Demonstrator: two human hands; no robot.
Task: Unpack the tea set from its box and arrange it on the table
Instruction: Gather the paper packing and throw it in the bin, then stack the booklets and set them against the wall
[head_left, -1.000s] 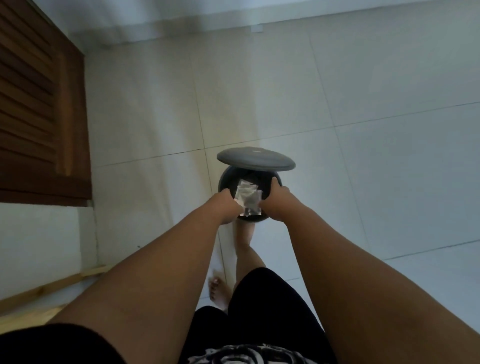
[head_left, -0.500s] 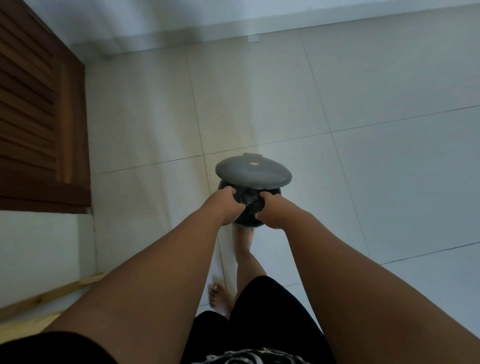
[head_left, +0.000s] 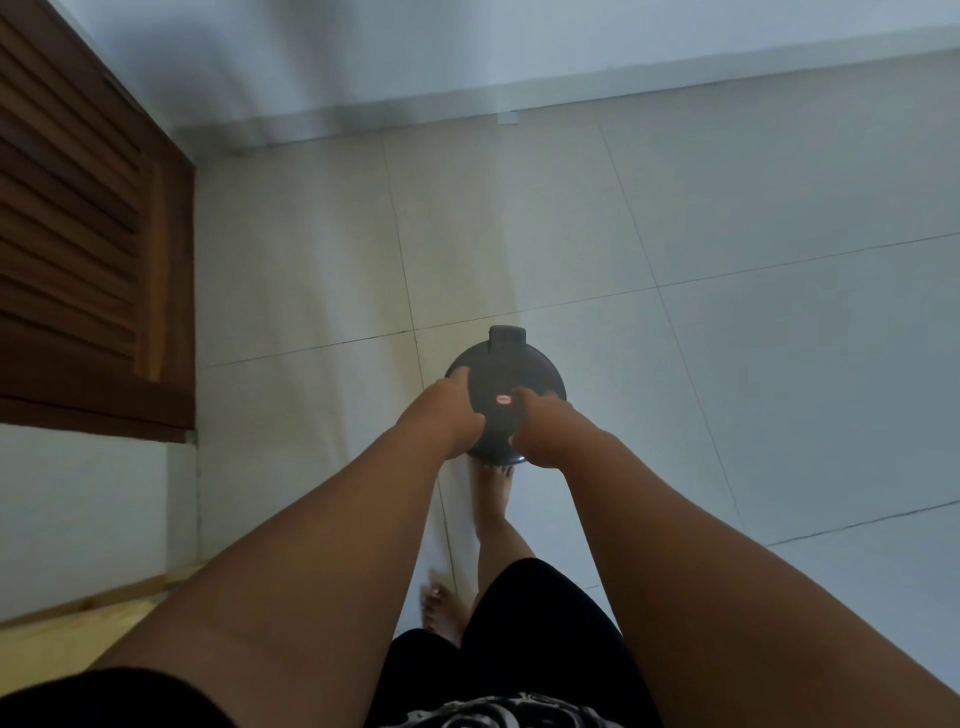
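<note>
No tea set or box is in view. A round dark grey bin (head_left: 501, 376) stands on the tiled floor in front of me, its lid down and a small red sticker on top. My left hand (head_left: 449, 415) lies over the lid's left rim with the fingers spread on it. My right hand (head_left: 540, 423) rests on the lid's right side, fingertips beside the sticker. Neither hand holds anything. The bin's body and inside are hidden under the lid and my hands.
A dark wooden louvred door (head_left: 88, 234) fills the left side. A white wall (head_left: 467, 47) runs along the back. My bare feet (head_left: 493, 499) stand just behind the bin. A pale wooden edge (head_left: 78, 613) shows at the lower left.
A second ago the lid stood up and both hands held crumpled wrapping over the open bin. The wrapping went inside, the lid came down, and both hands now rest on it.
</note>
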